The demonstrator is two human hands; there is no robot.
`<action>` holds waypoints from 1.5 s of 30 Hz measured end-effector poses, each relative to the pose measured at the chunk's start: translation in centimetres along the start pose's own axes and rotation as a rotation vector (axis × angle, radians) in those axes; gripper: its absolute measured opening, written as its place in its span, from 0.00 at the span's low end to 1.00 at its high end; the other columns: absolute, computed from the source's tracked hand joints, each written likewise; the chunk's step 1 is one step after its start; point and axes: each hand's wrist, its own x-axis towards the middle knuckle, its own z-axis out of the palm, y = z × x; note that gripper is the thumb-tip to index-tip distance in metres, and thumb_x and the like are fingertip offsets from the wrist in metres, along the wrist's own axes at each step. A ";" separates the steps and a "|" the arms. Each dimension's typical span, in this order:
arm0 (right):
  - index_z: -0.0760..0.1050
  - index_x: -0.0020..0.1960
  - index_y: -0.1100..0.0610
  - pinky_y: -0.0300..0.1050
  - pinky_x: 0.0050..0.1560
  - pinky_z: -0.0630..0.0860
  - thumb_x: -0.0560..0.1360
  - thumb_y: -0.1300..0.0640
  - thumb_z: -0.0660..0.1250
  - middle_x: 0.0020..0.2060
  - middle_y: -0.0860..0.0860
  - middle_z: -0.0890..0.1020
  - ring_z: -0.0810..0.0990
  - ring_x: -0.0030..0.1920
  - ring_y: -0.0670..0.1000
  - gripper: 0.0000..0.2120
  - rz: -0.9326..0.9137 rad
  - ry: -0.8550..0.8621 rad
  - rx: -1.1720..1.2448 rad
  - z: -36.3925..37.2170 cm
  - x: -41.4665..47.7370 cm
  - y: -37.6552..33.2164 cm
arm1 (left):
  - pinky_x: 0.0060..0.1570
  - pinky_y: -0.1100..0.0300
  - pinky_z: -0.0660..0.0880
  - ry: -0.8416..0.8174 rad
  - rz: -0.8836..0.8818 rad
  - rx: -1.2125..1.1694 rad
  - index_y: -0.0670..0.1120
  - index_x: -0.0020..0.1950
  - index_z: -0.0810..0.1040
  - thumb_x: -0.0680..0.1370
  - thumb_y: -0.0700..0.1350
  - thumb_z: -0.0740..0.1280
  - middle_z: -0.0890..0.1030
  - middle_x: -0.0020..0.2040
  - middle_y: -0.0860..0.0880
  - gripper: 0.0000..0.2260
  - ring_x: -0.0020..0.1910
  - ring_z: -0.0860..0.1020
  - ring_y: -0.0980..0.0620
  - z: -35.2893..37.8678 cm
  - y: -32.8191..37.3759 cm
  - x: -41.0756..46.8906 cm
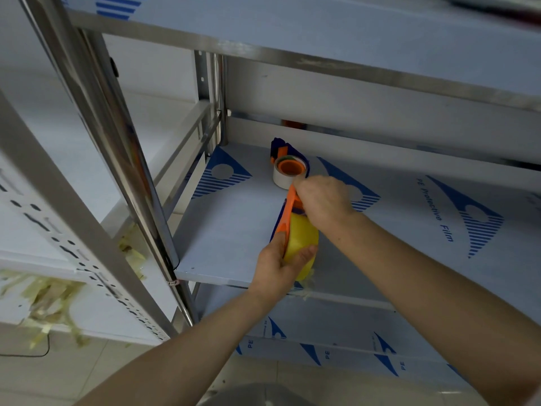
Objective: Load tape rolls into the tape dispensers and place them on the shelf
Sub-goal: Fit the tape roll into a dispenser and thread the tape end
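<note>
Left hand (pixel 276 266) grips the near end of an orange and blue tape dispenser (pixel 288 213), its thumb laid across the face of the yellow tape roll (pixel 301 238) seated in the frame and its fingers curled behind the frame's edge. Right hand (pixel 322 199) is clamped over the far end of the same dispenser, knuckles up, closed round the orange handle part. With the 2 hands on it, the dispenser lies slanted, roll end nearest the person, above the front part of the middle shelf board (pixel 228 230); I cannot tell whether it touches the board. Just beyond this dispenser, toward the back rail, stands a second dispenser (pixel 285 152), blue with an orange hub, carrying a white tape roll (pixel 279 180) and resting on the same board, close to the right hand's fingertips but apart from the held dispenser. The board under the dispenser wears pale film printed with blue striped triangles and the words "PE Protective Film". Above the dispenser runs another filmed board, the upper shelf (pixel 351 30); below it sits a lower shelf (pixel 336 326) with the same print. Left of the dispenser rises a shiny steel post (pixel 117 136), and farther left a white perforated panel (pixel 44 230) with yellowish tape scraps (pixel 49 300) heaped on it.
</note>
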 end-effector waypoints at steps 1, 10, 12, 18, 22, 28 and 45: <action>0.72 0.55 0.61 0.45 0.36 0.67 0.75 0.68 0.62 0.45 0.56 0.78 0.80 0.48 0.58 0.09 0.026 -0.006 0.026 0.2 0.2 0.0 | 0.34 0.68 0.71 0.009 0.002 0.004 0.49 0.43 0.72 0.76 0.44 0.68 0.74 0.34 0.55 0.06 0.31 0.74 0.62 0.1 0.0 -0.1; 0.79 0.53 0.59 0.43 0.48 0.76 0.68 0.61 0.75 0.49 0.53 0.83 0.81 0.50 0.53 0.14 0.121 -0.208 0.453 -0.6 3.2 4.5 | 0.37 0.50 0.75 0.045 -0.005 0.061 0.37 0.48 0.72 0.72 0.57 0.69 0.74 0.40 0.36 0.23 0.36 0.73 0.48 0.5 0.3 -0.3; 0.76 0.55 0.59 0.42 0.42 0.71 0.70 0.61 0.73 0.50 0.54 0.83 0.79 0.51 0.53 0.14 0.019 -0.192 0.434 -0.9 2.8 4.5 | 0.38 0.52 0.75 0.047 -0.011 0.062 0.38 0.49 0.72 0.73 0.55 0.69 0.74 0.40 0.37 0.20 0.36 0.73 0.47 0.5 0.4 -0.3; 0.68 0.58 0.59 0.46 0.37 0.74 0.76 0.62 0.63 0.43 0.55 0.80 0.78 0.42 0.55 0.12 -0.170 -0.028 0.087 -0.5 1.6 3.3 | 0.39 0.43 0.75 0.068 -0.007 0.087 0.37 0.49 0.71 0.66 0.64 0.66 0.75 0.42 0.33 0.30 0.40 0.74 0.36 0.7 0.3 -0.2; 0.64 0.62 0.61 0.45 0.31 0.66 0.75 0.66 0.62 0.36 0.55 0.71 0.75 0.39 0.56 0.16 -0.179 0.001 -0.136 -0.6 1.3 2.1 | 0.39 0.44 0.75 0.072 0.004 0.091 0.36 0.49 0.71 0.68 0.61 0.67 0.75 0.42 0.34 0.28 0.40 0.75 0.37 0.9 0.1 -0.1; 0.73 0.45 0.62 0.43 0.33 0.67 0.72 0.68 0.66 0.40 0.54 0.74 0.78 0.48 0.56 0.04 0.139 -0.119 0.100 -0.9 2.0 1.4 | 0.37 0.48 0.74 0.063 0.007 0.078 0.36 0.48 0.71 0.70 0.58 0.67 0.74 0.40 0.34 0.25 0.35 0.72 0.45 1.1 0.0 0.0; 0.69 0.36 0.55 0.38 0.29 0.63 0.69 0.55 0.74 0.34 0.49 0.71 0.73 0.41 0.51 0.13 0.043 -0.251 0.127 -1.5 3.5 4.1 | 0.32 0.64 0.70 0.016 0.009 0.111 0.48 0.40 0.70 0.74 0.49 0.70 0.71 0.34 0.49 0.10 0.32 0.71 0.55 1.1 -0.6 0.4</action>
